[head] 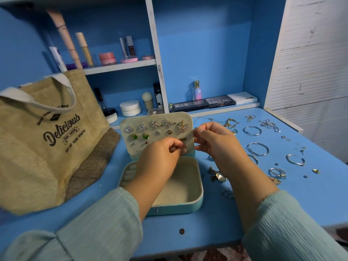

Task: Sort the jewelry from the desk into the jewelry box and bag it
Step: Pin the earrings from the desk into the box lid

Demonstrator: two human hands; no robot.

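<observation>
Step in hand, judged: fixing a small earring to the padded lid of the jewelry box (190,201). The box stands open on the blue counter (216,228); its lid (160,117) is upright, with pairs of studs already pinned in rows across it.

Left hand (162,153): grip narrow, fingertips pinched on something small and dark in front of the lower right part of the lid. What the piece is cannot be told; it is too small and partly hidden.
Right hand (212,140): thumb and fingers curled round the right edge of the lid, steadying it.

To do it well: keep the lid braced from the right so that it does not tip back under the push; press the post straight into a free spot in the bottom row, clear of the neighbouring studs.

Remaining jewelry: bangles (257,148), rings (276,173), thin chains (268,124) and loose small pieces lie spread on the counter to the right of the box, apart from one another. The right forearm passes over the nearest pieces, so a sweep of the sleeve could scatter them.

A jute bag (47,140) stands to the left of the box. Cosmetics stand on the shelf (120,66) behind.
</observation>
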